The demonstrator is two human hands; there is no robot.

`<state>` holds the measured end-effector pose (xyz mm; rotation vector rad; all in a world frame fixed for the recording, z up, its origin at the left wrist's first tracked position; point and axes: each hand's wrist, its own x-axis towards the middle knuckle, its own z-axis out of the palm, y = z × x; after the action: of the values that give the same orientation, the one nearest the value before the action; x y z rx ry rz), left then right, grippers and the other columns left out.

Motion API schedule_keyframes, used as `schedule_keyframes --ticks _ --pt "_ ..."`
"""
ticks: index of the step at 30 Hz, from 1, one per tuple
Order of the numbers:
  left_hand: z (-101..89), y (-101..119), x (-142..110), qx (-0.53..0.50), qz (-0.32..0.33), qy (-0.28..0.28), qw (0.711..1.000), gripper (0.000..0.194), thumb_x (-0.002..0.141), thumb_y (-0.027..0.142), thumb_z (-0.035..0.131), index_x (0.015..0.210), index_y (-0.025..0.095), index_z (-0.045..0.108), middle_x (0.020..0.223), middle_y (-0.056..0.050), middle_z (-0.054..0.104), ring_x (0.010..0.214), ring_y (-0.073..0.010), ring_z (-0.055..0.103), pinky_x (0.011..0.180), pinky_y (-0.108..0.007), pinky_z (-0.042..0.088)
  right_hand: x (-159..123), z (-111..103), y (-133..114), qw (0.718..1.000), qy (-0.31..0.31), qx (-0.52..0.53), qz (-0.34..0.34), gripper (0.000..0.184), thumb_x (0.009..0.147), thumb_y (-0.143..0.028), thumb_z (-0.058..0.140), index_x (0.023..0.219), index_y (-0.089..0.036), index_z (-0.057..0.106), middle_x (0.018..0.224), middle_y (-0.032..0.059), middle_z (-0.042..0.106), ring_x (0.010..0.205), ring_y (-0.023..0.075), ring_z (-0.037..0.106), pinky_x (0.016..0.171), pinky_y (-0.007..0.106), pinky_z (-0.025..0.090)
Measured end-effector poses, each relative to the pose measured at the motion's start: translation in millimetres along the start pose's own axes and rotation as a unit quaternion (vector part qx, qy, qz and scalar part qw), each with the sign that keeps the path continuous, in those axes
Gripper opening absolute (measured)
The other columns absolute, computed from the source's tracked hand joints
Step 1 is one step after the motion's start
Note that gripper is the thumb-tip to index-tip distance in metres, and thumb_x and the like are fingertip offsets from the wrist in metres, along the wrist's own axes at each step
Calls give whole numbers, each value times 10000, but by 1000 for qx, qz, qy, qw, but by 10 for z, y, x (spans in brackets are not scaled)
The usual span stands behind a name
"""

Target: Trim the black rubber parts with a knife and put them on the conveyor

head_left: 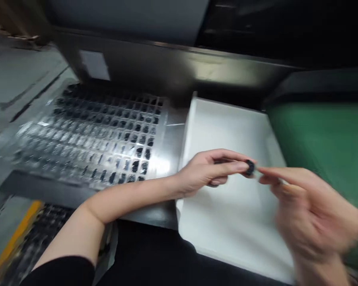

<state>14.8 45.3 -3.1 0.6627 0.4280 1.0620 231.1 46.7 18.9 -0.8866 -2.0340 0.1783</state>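
Observation:
My left hand (204, 169) reaches over the white tray (226, 218) and pinches a small black part (250, 168) between thumb and fingers. Right beside that part is my right hand (310, 210), its thumb and forefinger pressed together. Motion smears the right hand, and whatever its fingertips may hold cannot be made out. To the left, a clear plastic blister tray (107, 135) lies on a metal bench, with small black pieces in many of its pockets.
Behind the trays rises a metal machine panel (143, 67) bearing a pale label (94, 64). A green surface (325, 139) lies to the right of the white tray. The metal bench (171, 137) shows between the two trays. A yellow floor stripe (18, 234) runs at lower left.

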Motion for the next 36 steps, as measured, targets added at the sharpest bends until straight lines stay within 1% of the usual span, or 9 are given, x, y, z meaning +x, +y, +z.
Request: schedule_keyframes --ticks 2,4,6,10,12,22,27,32,36 --pt "11 1 -7 4 7 15 1000 353 890 410 905 1133 175 806 989 -62 745 543 -26 335 530 -270 162 33 0 -72 1000 -14 0 0 178 1122 -210 661 1216 -258 804 924 62 775 708 183 685 634 346 525" --pt "2 13 -5 12 7 22 1000 301 918 371 888 1144 186 814 999 -58 743 546 -23 350 530 -258 166 48 -1 -91 1000 -17 -16 8 161 1113 -211 691 1244 -237 780 950 40 785 602 133 601 561 308 479" --pt "-7 29 -2 23 1 25 999 295 924 367 892 1148 188 825 958 -48 726 553 -24 355 536 -248 174 45 -2 -86 999 -12 -30 5 198 1106 -223 718 1298 -226 763 949 25 789 561 115 559 557 296 480" --pt "3 45 -9 33 -2 39 999 304 906 378 914 1134 191 841 747 18 586 545 -36 323 544 -238 200 30 -1 -78 1000 -15 -9 -11 357 1093 -177 734 1447 -221 709 1036 30 819 688 134 685 681 291 555" --pt "12 43 -9 33 4 47 998 288 908 370 910 1128 194 848 712 31 540 541 -37 318 542 -233 196 36 -1 -82 1000 -20 -1 -15 385 1088 -159 738 1468 -213 699 1057 31 823 743 141 717 713 289 564" --pt "5 33 3 47 18 50 997 215 929 336 887 1107 216 872 699 32 499 544 -34 322 535 -225 189 57 -8 -60 998 -16 -49 -45 350 1098 -191 751 1445 -163 711 1030 42 809 707 135 666 704 305 532" --pt "11 38 -4 57 21 62 996 223 923 344 887 1096 204 871 679 37 462 550 -48 310 538 -233 193 40 -10 -31 995 -12 -76 -56 363 1103 -212 754 1459 -158 713 930 27 780 688 134 655 682 297 514" --pt "24 49 -5 64 19 72 995 243 912 349 891 1095 191 864 707 21 511 557 -54 311 539 -234 203 54 -19 -39 993 -7 -102 -59 345 1123 -249 721 1463 -194 731 792 -15 691 613 129 580 631 291 480" --pt "24 48 0 57 19 70 996 239 910 336 893 1092 184 865 751 3 578 552 -40 314 536 -223 198 51 -25 -47 992 -14 -108 -59 341 1118 -230 723 1458 -208 743 782 -20 674 619 124 573 639 281 472"
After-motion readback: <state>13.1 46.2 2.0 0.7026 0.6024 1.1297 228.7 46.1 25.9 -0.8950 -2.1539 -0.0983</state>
